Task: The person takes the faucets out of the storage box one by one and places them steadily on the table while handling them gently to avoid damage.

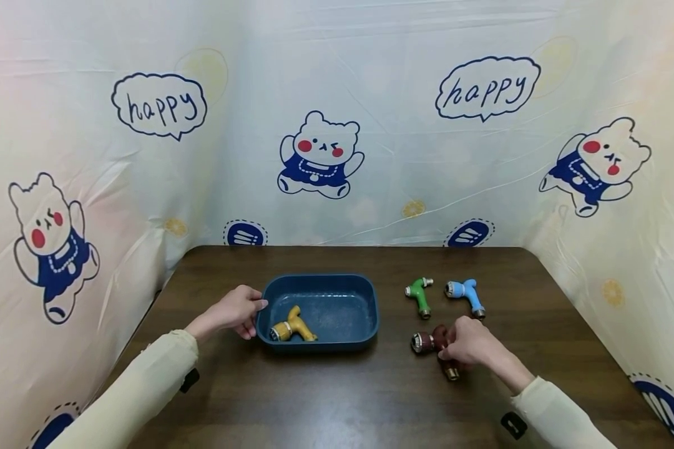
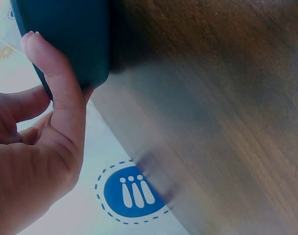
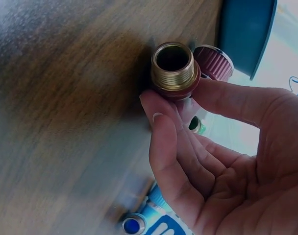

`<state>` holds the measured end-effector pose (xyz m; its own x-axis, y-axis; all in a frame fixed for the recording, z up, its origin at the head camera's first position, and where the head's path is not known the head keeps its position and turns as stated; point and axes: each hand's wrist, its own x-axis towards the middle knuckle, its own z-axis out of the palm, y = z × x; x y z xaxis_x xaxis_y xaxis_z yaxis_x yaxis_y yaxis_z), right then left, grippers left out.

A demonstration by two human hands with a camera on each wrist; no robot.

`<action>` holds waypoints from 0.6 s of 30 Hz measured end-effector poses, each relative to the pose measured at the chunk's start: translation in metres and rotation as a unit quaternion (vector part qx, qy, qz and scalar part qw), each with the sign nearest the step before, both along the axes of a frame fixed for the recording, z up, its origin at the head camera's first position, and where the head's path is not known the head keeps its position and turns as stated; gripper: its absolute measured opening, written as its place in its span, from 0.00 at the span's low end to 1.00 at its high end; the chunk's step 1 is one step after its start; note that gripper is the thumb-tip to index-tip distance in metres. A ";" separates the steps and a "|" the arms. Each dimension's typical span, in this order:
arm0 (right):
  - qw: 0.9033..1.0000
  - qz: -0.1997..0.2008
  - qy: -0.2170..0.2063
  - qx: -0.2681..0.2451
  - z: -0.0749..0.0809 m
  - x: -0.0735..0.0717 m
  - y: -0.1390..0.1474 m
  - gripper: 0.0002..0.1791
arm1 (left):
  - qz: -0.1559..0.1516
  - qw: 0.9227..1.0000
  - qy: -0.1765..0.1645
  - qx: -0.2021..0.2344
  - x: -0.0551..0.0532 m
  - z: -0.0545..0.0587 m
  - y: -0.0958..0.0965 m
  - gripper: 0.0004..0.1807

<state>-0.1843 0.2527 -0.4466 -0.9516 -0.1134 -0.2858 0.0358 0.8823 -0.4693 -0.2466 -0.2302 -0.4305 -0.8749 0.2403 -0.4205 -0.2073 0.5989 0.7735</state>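
Note:
My right hand [image 1: 470, 342] pinches a dark red tap [image 1: 440, 340] between thumb and fingers at the right of the table. In the right wrist view the threaded brass end [image 3: 173, 71] of this tap faces the camera. My left hand [image 1: 240, 310] grips the left rim of a dark blue plastic basin [image 1: 337, 346]; in the left wrist view its fingers [image 2: 65, 78] lie against the basin's wall. A yellow tap [image 1: 294, 324] lies inside the basin, at its near left corner.
Beyond my right hand a green tap [image 1: 419, 296] and a light blue tap [image 1: 468, 295] lie on the brown wooden table [image 1: 314, 399]. A printed curtain [image 1: 404, 156] encloses the table's back and sides.

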 end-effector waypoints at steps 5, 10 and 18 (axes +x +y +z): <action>1.000 -0.004 -0.007 -0.004 -0.001 0.001 0.001 0.28 | 0.000 1.000 -0.006 0.002 0.000 0.000 0.000 0.23; 1.000 -0.014 -0.012 -0.005 -0.001 0.002 0.001 0.25 | 0.001 1.000 -0.006 0.004 0.000 0.000 0.000 0.24; 1.000 -0.010 -0.021 -0.013 0.000 0.002 0.003 0.21 | 0.002 1.000 -0.006 0.003 0.000 0.001 0.001 0.23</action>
<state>-0.1824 0.2560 -0.4462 -0.9410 -0.1021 -0.3226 0.0735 0.8689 -0.4895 -0.2469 -0.2295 -0.4291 -0.8707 0.2392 -0.4297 -0.2195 0.5929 0.7748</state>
